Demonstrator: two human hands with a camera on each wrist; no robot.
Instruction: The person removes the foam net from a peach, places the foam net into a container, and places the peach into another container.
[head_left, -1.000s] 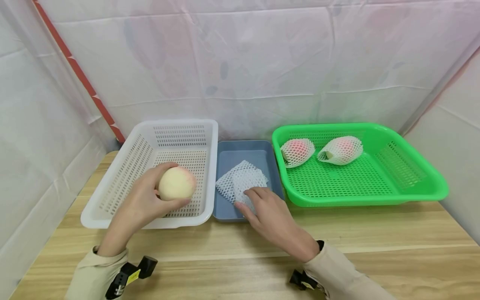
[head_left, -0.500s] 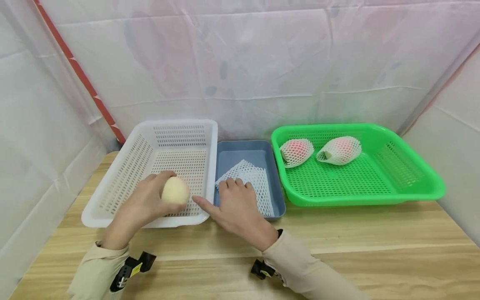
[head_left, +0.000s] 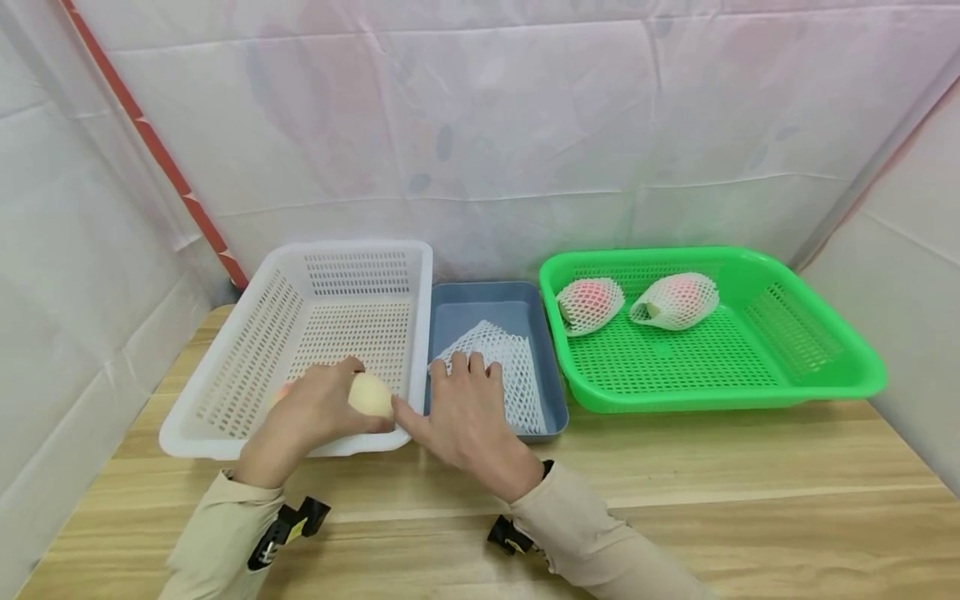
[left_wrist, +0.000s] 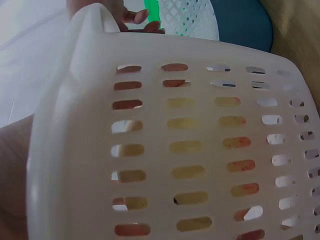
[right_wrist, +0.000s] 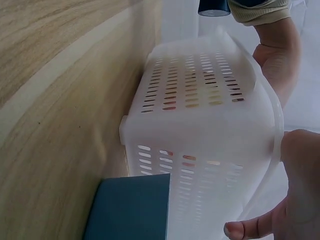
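Note:
My left hand (head_left: 315,408) grips a pale yellow peach (head_left: 371,394) low inside the white basket (head_left: 296,250), at its front right corner. A second pinkish peach (head_left: 282,392) shows partly behind that hand. Through the basket's slots, the left wrist view shows yellow and red peach skin (left_wrist: 187,147). My right hand (head_left: 468,417) reaches with spread fingers over the blue-grey tray (head_left: 487,293); its thumb extends over the basket's rim close to the held peach. White foam nets (head_left: 519,379) lie in the tray, partly under those fingers.
A green basket (head_left: 795,392) stands to the right of the tray. It holds two pink peaches in foam nets, one (head_left: 591,305) by its left wall and another (head_left: 677,302) beside it. All stand on a wooden table (head_left: 712,483) before white cloth walls.
My left hand has lowered the peach into the white basket and shifted slightly right. My right hand has left the foam nets' front part and moved left, toward the basket's rim.

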